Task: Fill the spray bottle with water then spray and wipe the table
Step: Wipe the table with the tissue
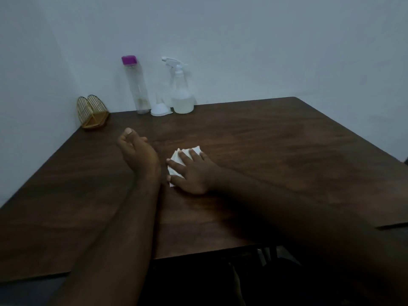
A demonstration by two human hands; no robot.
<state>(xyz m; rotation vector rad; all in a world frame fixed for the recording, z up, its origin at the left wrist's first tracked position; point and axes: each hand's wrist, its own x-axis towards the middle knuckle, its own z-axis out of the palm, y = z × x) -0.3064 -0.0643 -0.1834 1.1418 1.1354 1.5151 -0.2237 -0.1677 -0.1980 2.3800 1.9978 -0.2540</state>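
Observation:
A clear spray bottle (pixel 182 93) with a white trigger head stands at the back of the dark wooden table (pixel 276 151), partly filled with liquid. Left of it a white funnel (pixel 160 109) lies upside down, and beyond that stands a tall clear bottle (pixel 136 85) with a purple cap. My right hand (pixel 192 171) presses flat with straight fingers on a folded white tissue (pixel 180 156) in the middle of the table. My left hand (pixel 134 149) hovers just left of the tissue, fingers loosely curled, holding nothing.
A gold wire holder (pixel 92 115) sits in the back left corner against the wall. White walls close off the table at the back and left. The table's near edge (pixel 198 255) lies close below my forearms.

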